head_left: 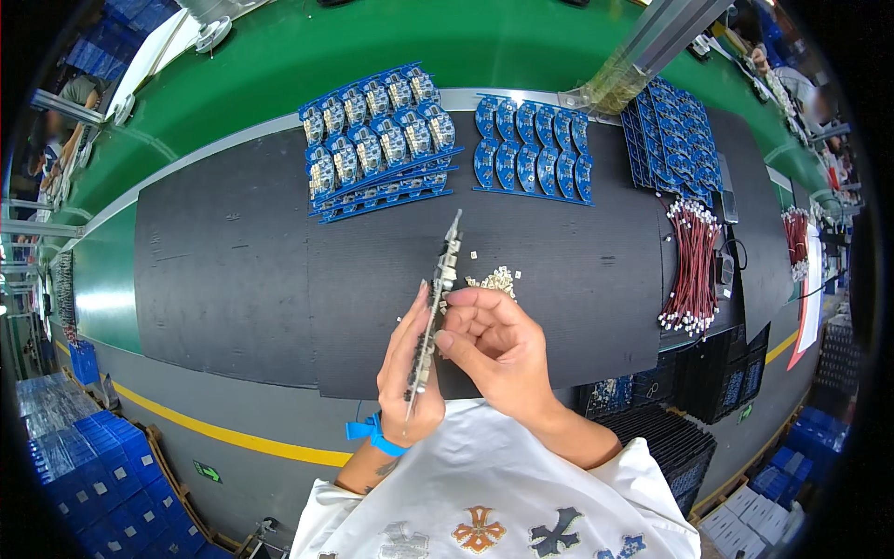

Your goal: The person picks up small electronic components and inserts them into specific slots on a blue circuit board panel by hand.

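A circuit board panel [448, 268] stands nearly on edge in front of my chest, white components along its right face. My left hand [400, 368] grips it from the left, with a blue band round that wrist. From the other side my right hand [507, 354] reaches in, thumb and curled fingers close together at the components. Whatever is between those fingertips is too small to make out. Just beyond my right fingers lies a loose pile of small white connectors [500, 281], partly hidden by the hand.
Stacked blue board panels with components [372, 140] lie at the back left of the black mat [223, 270]. Beside them are a flat blue panel [531, 149] and another stack [672, 140]. Red-black cable bundles [691, 265] lie right. A metal post [652, 42] rises behind; black crates [670, 456] stand below.
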### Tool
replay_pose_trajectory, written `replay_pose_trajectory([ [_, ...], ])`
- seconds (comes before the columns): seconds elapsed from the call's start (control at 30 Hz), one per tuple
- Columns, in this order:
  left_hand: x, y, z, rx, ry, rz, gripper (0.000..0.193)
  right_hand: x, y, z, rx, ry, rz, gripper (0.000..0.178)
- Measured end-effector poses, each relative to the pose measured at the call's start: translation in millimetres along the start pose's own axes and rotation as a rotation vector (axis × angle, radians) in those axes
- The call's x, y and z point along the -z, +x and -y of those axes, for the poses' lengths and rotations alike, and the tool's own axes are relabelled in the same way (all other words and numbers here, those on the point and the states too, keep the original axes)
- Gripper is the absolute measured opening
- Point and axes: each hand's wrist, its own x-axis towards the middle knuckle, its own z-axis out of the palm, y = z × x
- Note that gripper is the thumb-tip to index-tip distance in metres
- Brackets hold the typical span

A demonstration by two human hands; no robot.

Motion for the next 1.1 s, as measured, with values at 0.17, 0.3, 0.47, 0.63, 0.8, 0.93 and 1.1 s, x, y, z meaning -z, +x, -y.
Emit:
replay_pose_trajectory([
  [0.17, -0.7, -0.9, 2.2, 0.091, -0.038, 0.012, 0.044, -6.1, -2.7, 8.6, 0.054, 0.063, 0.023, 0.038],
  [0.3, -1.0, 2.4, -1.4, -0.005, 0.005, -0.004, 0.045, -4.4, -1.8, 9.9, 0.052, 0.034, 0.067, 0.040],
  [0.47, -1.1, 0.5, 0.3, 0.015, -0.004, 0.008, 0.045, -8.7, 0.2, 12.1, 0.042, 0.049, 0.026, 0.040],
  [0.63, -1.5, 2.3, -0.4, 0.007, 0.005, 0.000, 0.045, -4.1, -1.1, 10.9, 0.059, -0.006, 0.041, 0.038],
  [0.8, -2.5, 0.5, 1.4, 0.043, -0.031, 0.000, 0.045, -7.6, -2.0, 11.9, 0.037, 0.042, 0.020, 0.038],
  [0.93, -2.6, 0.5, 1.9, 0.016, -0.015, -0.005, 0.045, -6.7, -3.2, 13.9, -0.006, 0.007, 0.041, 0.038],
  [1.1, -2.7, 3.7, 1.2, 0.013, -0.029, 0.009, 0.046, -8.2, -4.3, 19.1, 0.059, 0.038, 0.044, 0.038],
])
